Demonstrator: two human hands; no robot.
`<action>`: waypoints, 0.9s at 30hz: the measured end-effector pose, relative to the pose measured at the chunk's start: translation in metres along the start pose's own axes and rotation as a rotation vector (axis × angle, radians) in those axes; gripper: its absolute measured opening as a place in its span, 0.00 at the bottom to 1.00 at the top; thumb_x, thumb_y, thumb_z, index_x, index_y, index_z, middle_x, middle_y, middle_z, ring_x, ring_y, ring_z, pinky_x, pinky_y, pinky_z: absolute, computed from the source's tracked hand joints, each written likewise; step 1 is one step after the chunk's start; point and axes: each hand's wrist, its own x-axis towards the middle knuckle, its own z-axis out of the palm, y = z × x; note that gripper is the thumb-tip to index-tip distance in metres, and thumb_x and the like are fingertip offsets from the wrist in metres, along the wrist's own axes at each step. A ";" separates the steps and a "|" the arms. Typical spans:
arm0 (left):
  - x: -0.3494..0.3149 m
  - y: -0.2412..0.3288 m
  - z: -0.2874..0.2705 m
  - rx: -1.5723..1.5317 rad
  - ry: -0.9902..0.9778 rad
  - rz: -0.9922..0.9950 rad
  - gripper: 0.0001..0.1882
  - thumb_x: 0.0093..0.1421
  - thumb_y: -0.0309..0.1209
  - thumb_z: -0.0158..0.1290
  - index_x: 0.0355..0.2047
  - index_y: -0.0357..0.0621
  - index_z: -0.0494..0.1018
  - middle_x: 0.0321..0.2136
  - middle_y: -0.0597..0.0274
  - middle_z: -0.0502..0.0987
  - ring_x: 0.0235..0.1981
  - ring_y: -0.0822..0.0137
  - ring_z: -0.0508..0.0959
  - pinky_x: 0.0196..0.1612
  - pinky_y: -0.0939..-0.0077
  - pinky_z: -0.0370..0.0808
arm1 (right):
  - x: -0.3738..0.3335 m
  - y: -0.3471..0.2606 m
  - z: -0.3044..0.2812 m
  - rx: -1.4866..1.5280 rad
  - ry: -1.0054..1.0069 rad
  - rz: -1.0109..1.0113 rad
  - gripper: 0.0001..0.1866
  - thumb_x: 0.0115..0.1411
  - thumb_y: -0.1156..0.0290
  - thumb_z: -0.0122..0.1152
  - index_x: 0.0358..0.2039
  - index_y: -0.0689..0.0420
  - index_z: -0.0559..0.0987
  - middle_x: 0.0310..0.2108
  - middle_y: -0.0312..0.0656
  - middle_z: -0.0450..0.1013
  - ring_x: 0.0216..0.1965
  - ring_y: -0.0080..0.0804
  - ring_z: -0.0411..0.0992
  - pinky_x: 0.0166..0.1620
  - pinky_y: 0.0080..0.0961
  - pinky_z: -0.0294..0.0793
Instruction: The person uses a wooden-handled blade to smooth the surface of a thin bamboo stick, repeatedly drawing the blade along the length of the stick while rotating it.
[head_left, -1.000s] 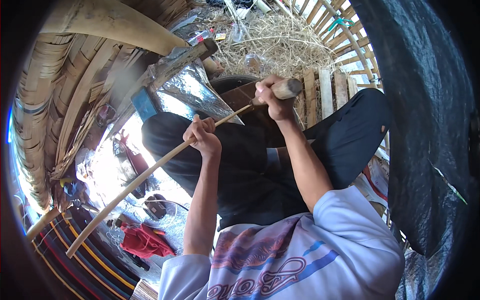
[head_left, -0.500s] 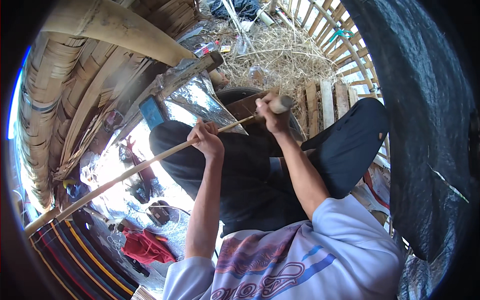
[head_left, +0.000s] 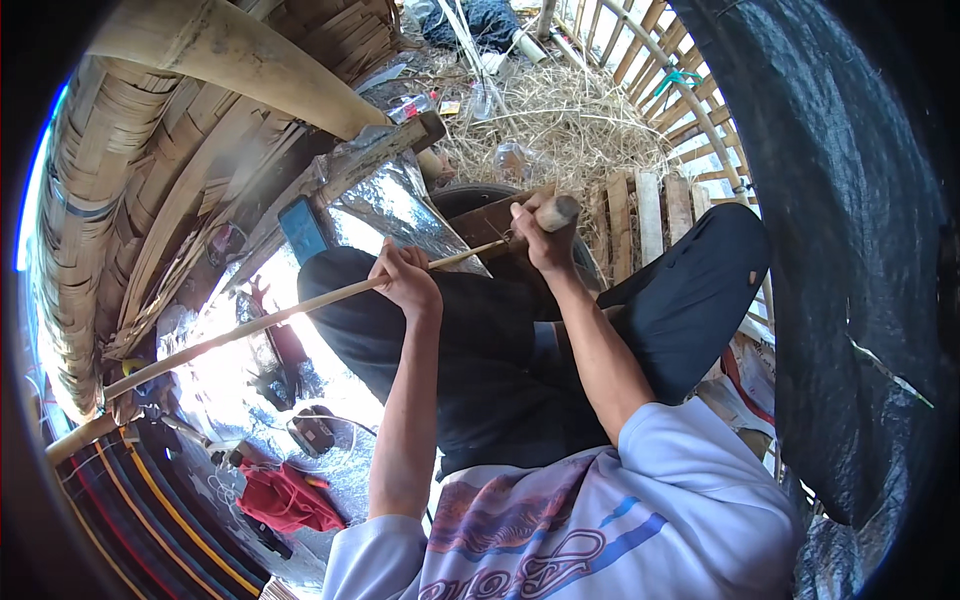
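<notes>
My left hand (head_left: 408, 278) is closed around a long, thin, pale wooden stick (head_left: 250, 328), which slants from the lower left up toward my right hand. My right hand (head_left: 545, 243) is wrapped round a thick, round wooden handle (head_left: 558, 212) whose blunt end points up and to the right. The stick's narrow tip ends beside my right fingers; whatever is fixed to the handle is mostly hidden there. Behind that hand lies a brown wooden block or board (head_left: 490, 220). Both hands are above my crossed legs in dark trousers (head_left: 480, 340).
A phone (head_left: 301, 230) leans beside my left knee. Woven bamboo (head_left: 130, 200) and a thick pole (head_left: 240, 65) fill the left side. A red cloth (head_left: 288, 497) and a black adapter (head_left: 312, 432) lie lower left. Straw (head_left: 570, 120) covers the ground ahead; dark sheeting (head_left: 840, 250) hangs right.
The stick's far left end has swung upward, off the pole at lower left. My left hand has shifted slightly left, still gripping the stick. My right hand has barely moved.
</notes>
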 end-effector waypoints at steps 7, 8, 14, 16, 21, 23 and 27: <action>0.002 0.004 0.005 -0.002 0.028 -0.022 0.22 0.62 0.28 0.41 0.11 0.47 0.49 0.07 0.73 0.49 0.09 0.81 0.48 0.12 0.81 0.45 | -0.006 0.008 0.001 -0.022 0.004 -0.025 0.11 0.51 0.76 0.60 0.14 0.58 0.71 0.13 0.29 0.65 0.17 0.13 0.63 0.21 0.16 0.60; 0.006 0.003 0.002 0.019 0.003 -0.008 0.22 0.62 0.28 0.41 0.11 0.47 0.49 0.07 0.73 0.50 0.09 0.81 0.48 0.13 0.82 0.45 | -0.002 0.004 0.002 -0.015 -0.001 -0.030 0.11 0.51 0.76 0.60 0.14 0.58 0.71 0.13 0.29 0.65 0.17 0.13 0.63 0.21 0.16 0.60; 0.013 0.000 0.004 -0.037 0.065 -0.036 0.22 0.62 0.27 0.41 0.11 0.46 0.49 0.08 0.72 0.48 0.08 0.80 0.48 0.12 0.81 0.45 | -0.004 0.006 0.000 0.045 -0.011 -0.014 0.11 0.51 0.75 0.60 0.14 0.58 0.71 0.13 0.29 0.65 0.16 0.13 0.61 0.21 0.16 0.60; 0.013 0.001 0.001 0.010 0.020 -0.024 0.23 0.62 0.28 0.42 0.11 0.46 0.49 0.08 0.72 0.48 0.08 0.80 0.48 0.12 0.81 0.45 | -0.004 0.004 0.001 0.049 -0.017 0.051 0.12 0.51 0.75 0.60 0.14 0.59 0.70 0.13 0.29 0.65 0.16 0.13 0.61 0.21 0.17 0.59; 0.016 0.006 0.003 -0.040 0.045 -0.017 0.23 0.61 0.28 0.42 0.11 0.46 0.48 0.08 0.72 0.48 0.09 0.80 0.48 0.12 0.81 0.45 | -0.001 -0.014 -0.002 0.047 -0.017 -0.042 0.12 0.50 0.74 0.60 0.13 0.60 0.70 0.12 0.31 0.65 0.16 0.15 0.61 0.21 0.18 0.59; 0.014 0.001 0.008 -0.020 0.042 -0.036 0.23 0.61 0.28 0.42 0.11 0.47 0.48 0.08 0.72 0.48 0.09 0.80 0.47 0.12 0.81 0.45 | -0.003 0.010 0.002 0.044 -0.025 -0.057 0.12 0.50 0.76 0.59 0.13 0.59 0.69 0.12 0.31 0.65 0.16 0.16 0.61 0.21 0.18 0.59; 0.016 0.001 -0.001 0.008 0.032 -0.019 0.23 0.62 0.28 0.42 0.11 0.47 0.48 0.07 0.72 0.49 0.08 0.80 0.47 0.12 0.80 0.44 | 0.000 -0.005 0.002 0.302 0.026 0.091 0.12 0.50 0.78 0.59 0.13 0.59 0.69 0.12 0.31 0.66 0.15 0.16 0.61 0.21 0.18 0.59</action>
